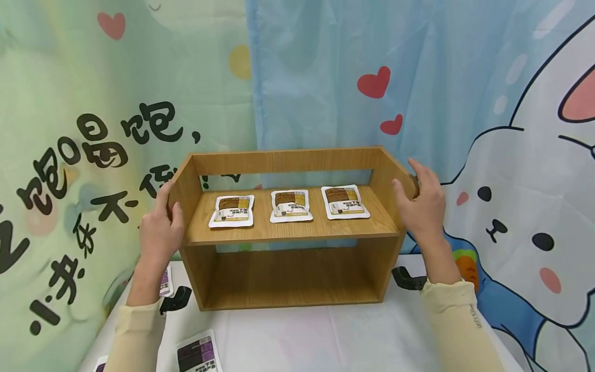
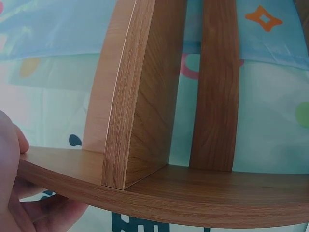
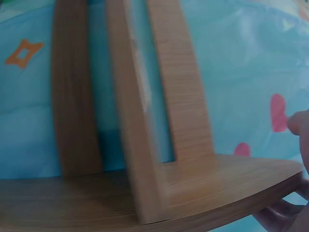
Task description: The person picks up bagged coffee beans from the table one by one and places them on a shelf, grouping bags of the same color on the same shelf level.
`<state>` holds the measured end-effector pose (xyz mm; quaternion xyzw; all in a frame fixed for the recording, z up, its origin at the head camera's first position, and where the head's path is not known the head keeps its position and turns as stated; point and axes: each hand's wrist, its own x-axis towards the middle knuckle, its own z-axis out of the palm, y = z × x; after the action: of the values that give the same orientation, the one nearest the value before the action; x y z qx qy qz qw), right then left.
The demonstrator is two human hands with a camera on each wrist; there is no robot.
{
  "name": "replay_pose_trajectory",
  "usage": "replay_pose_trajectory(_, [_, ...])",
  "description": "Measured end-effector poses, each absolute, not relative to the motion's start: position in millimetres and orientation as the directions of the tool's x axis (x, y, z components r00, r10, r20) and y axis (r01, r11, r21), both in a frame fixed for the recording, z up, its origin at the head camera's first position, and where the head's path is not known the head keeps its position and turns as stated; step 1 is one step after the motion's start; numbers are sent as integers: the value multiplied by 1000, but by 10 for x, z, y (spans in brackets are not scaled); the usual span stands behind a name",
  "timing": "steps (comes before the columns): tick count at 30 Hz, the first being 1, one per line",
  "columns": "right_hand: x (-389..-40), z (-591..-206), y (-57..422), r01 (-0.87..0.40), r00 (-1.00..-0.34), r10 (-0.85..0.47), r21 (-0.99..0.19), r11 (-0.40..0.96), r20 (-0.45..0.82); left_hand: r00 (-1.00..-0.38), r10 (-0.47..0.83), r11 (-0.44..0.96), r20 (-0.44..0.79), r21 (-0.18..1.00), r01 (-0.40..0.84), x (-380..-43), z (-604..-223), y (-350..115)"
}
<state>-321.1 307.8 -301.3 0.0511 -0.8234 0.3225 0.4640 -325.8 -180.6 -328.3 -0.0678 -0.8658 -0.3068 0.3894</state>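
Note:
A two-tier wooden shelf (image 1: pixel 297 238) stands on the white table in the head view. My left hand (image 1: pixel 160 230) grips its left side panel, thumb toward the inside and fingers around the outer face. At the right side panel, my right hand (image 1: pixel 423 204) holds the upper edge between spread thumb and fingers; the right wrist view is partly blurred there. Three white food pouches with brown and yellow labels lie in a row on the upper board: the left pouch (image 1: pixel 232 211), the middle pouch (image 1: pixel 291 205) and the right pouch (image 1: pixel 345 201).
A pouch with a purple and black label (image 1: pixel 199 354) lies on the white table (image 1: pixel 297 338), in front of the shelf at left. Another purple-labelled pouch (image 1: pixel 165 283) is partly hidden by my left wrist. Printed curtains (image 1: pixel 307 77) hang close behind the shelf.

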Motion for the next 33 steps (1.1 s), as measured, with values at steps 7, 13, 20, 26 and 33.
replay_pose_trajectory(7, [-3351, -3229, 3083, -280, -509, 225, -408, 869, 831, -683, -120, 800, 720, 478, 364, -3268, -3285, -1819])
replay_pose_trajectory(13, [-3381, -3329, 3060, -265, -474, 245, -403, 876, 845, -729, -143, 737, 670, 563, 372, -3155, -3347, -1859])
replay_pose_trajectory(20, [-3385, -3346, 3046, -266, -472, 255, -412, 871, 844, -810, -216, 708, 545, 659, 255, -2775, -3671, -1976])
replay_pose_trajectory(26, [-3406, -3346, 3046, -266, -464, 262, -415, 870, 846, -858, -250, 703, 448, 694, 157, -2466, -4054, -2144])
replay_pose_trajectory(33, [-3399, -3351, 3031, -264, -458, 284, -434, 861, 842, -946, -231, 757, 227, 652, -29, -2249, -4557, -2213])
